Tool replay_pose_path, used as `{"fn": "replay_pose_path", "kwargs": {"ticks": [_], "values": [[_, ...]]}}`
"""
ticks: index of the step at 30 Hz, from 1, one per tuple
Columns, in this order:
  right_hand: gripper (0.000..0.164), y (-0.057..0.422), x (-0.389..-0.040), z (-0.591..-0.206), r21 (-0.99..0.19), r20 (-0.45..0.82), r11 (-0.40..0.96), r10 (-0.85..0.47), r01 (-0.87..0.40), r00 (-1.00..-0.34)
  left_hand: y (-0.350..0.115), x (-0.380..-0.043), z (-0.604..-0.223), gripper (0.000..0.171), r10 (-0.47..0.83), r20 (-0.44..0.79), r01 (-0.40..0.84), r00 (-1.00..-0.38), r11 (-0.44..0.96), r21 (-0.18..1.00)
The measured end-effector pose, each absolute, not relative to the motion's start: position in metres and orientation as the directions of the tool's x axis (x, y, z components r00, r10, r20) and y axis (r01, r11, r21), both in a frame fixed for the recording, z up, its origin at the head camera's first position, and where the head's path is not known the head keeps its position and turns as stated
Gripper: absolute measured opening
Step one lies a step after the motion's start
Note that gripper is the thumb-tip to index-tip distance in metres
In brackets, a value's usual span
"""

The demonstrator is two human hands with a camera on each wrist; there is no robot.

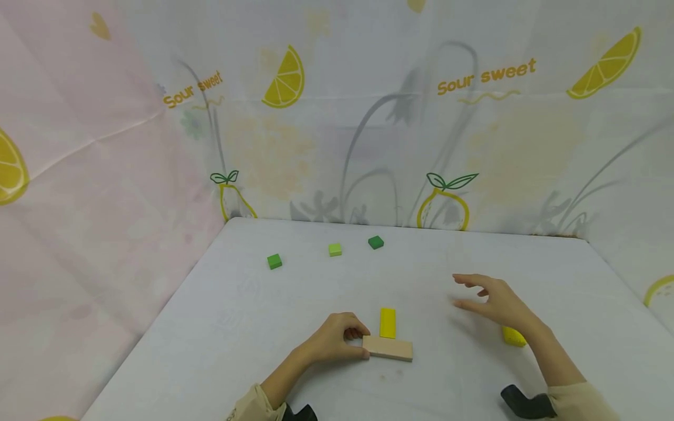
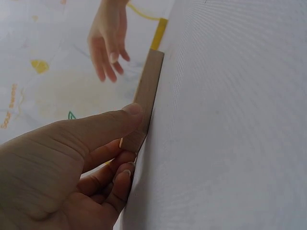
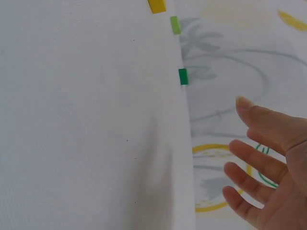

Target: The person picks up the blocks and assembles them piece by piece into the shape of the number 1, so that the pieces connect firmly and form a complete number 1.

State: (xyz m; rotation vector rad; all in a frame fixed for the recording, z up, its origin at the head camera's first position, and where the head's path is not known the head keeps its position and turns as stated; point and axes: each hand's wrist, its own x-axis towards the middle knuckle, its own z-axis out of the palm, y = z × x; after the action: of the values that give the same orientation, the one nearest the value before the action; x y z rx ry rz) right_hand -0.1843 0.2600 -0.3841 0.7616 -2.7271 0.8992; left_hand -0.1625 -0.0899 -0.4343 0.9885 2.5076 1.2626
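Note:
My left hand [image 1: 337, 338] pinches the left end of a plain wooden block [image 1: 388, 348] between thumb and fingers. In the left wrist view the wooden block [image 2: 149, 86] runs away from the thumb, close to the tabletop. A flat yellow block [image 1: 387, 323] lies just behind it in the head view, its near end meeting or almost meeting the wood. Over the right part of the table, my right hand [image 1: 497, 301] is raised with nothing in it. Its fingers [image 3: 259, 163] are spread and loosely bent in the right wrist view.
Toward the back of the white table [image 1: 221, 327] lie a green block [image 1: 274, 261], a light green block [image 1: 335, 249] and a dark green block [image 1: 376, 242]. A yellow object [image 1: 513, 336] is partly hidden by the right forearm. Lemon-printed cloth [image 1: 358, 146] hangs behind.

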Motion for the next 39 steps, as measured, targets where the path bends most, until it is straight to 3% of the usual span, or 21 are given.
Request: {"fn": "replay_pose_path", "kwargs": {"ticks": [8,21,39], "values": [[0.049,0.272,-0.184,-0.385,-0.479,0.350,0.705,-0.392,-0.523,-0.851,-0.090,-0.162,-0.434,0.030,0.625,0.134,0.483,-0.769,0.431,0.762],[0.050,0.290,-0.176,-0.384,-0.504,0.309,0.750,-0.305,-0.427,-0.901,-0.090,-0.162,-0.434,0.031,0.624,0.131,0.476,-0.770,0.425,0.770],[0.066,0.327,-0.167,-0.387,-0.529,0.140,0.788,-0.285,-0.315,-0.948,-0.090,-0.162,-0.433,0.031,0.623,0.129,0.475,-0.772,0.429,0.769]]}}
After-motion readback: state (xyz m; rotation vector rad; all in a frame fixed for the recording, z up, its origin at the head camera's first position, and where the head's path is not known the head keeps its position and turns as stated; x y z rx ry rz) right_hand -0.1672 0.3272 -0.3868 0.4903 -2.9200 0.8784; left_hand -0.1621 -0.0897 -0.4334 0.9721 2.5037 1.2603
